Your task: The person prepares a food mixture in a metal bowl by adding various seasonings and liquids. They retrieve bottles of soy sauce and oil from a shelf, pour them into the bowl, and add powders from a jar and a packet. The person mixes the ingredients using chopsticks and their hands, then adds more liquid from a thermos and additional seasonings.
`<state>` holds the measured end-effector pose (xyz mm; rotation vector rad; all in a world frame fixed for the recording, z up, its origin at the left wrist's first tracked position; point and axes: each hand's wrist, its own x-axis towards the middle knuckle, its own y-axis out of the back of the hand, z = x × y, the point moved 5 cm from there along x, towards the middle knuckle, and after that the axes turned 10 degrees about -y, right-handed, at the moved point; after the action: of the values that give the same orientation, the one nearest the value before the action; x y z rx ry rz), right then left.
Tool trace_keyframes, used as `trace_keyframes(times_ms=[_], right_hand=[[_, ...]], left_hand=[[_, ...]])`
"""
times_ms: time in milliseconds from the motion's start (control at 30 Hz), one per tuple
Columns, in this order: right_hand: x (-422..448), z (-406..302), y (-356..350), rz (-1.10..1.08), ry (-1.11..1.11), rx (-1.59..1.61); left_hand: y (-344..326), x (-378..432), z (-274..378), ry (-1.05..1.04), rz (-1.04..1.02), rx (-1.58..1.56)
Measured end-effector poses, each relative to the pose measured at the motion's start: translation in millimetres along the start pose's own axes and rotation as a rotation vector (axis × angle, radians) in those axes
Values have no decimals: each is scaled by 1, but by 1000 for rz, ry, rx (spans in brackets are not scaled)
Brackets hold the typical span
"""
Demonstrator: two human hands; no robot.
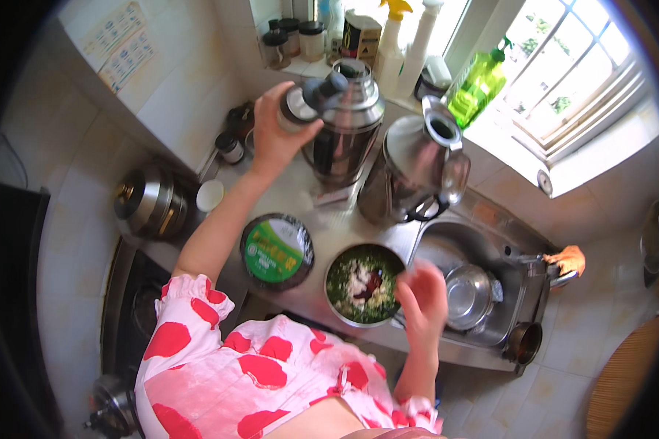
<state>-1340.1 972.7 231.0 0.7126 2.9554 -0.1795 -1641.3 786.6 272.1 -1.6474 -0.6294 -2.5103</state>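
My left hand [280,129] is raised beside a tall steel vacuum flask and grips a small glass jar [301,107] with a dark top. A steel bowl [329,304] on the counter holds chopped greens [343,263], with white powder and a dark red sauce on them. At the bowl's right rim is my right hand [424,296], its fingers curled and slightly blurred; whether something small is between them cannot be told. Left of the bowl lies a round package [272,252] with a green label.
Two steel flasks [343,142] [412,164] stand behind the bowl. The sink [505,318] at right holds a metal basin [468,296]. Bottles and jars, among them a green pump bottle [478,88], line the windowsill. A steel kettle [148,203] is at left, near the stove [137,296].
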Motion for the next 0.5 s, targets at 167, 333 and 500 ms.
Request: trace_keyframes(times_ms=[167, 333, 500], right_hand=[[23, -28, -48, -145, 217, -111], [-20, -55, -25, -49, 640, -413], [-52, -62, -4, 1, 867, -615]], left_hand=[[29, -68, 131, -12, -276, -149], [34, -104, 188, -87, -279, -202], [29, -110, 200, -34, -312, -253]])
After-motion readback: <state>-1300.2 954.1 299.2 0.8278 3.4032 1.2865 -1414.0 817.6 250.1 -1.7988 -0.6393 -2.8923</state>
